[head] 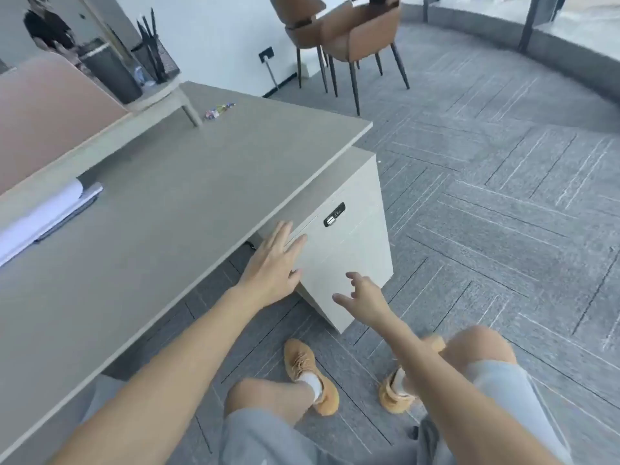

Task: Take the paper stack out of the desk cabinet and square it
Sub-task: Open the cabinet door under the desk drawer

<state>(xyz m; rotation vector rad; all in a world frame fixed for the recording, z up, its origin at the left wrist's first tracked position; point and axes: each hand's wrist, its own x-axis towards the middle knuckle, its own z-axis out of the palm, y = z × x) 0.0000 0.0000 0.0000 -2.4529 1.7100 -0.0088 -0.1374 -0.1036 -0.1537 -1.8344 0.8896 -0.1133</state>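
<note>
Grey carpet tiles (pixel 486 196) run in a herringbone pattern with pale streaks across the whole floor. Two brown leather chairs (pixel 349 31) on thin dark legs stand by the white wall (pixel 214 35), which carries a black socket plate (pixel 267 55) low down. A long grey desk top (pixel 161 182) fills the left, and daylight comes through curved glazing (pixel 577 25) at the far right.

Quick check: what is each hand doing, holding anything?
Left hand: open, flat against the cabinet front, holding nothing.
Right hand: open, fingers loosely curled, empty, near the cabinet front.
</note>
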